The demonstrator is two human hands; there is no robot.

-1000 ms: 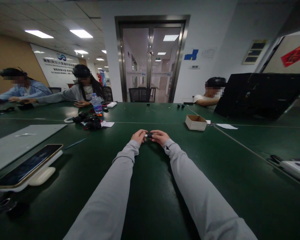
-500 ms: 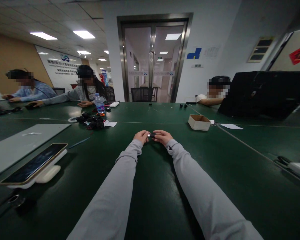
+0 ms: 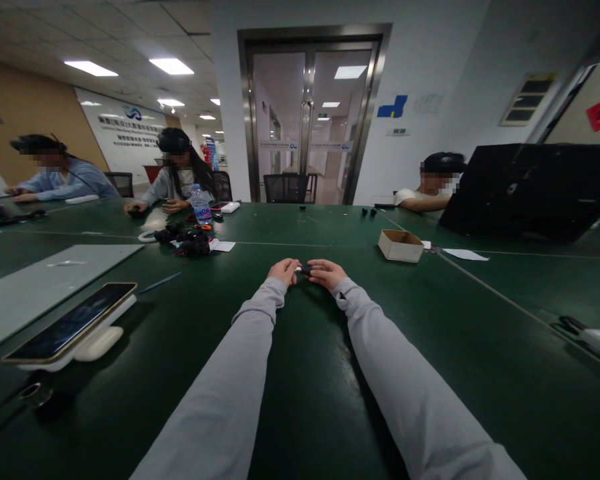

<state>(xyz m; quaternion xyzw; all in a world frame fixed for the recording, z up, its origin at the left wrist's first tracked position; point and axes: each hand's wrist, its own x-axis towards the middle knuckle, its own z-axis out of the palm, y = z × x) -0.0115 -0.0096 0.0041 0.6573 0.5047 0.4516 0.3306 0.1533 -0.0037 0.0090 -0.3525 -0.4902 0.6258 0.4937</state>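
Both hands, left hand (image 3: 283,271) and right hand (image 3: 325,273), pinch one small black-and-silver part (image 3: 303,269) between fingertips mid-tabletop on the dark green table (image 3: 300,373); the fitting looks unfinished, the halves not visibly seated.

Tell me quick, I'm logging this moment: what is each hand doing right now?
Left hand: closed on one end of the small dark object.
Right hand: closed on its other end, above the green table.

dark green table (image 3: 300,400), pale grey sleeves (image 3: 240,373), tan cardboard box (image 3: 400,246), small black piece (image 3: 305,270) with a silvery end.
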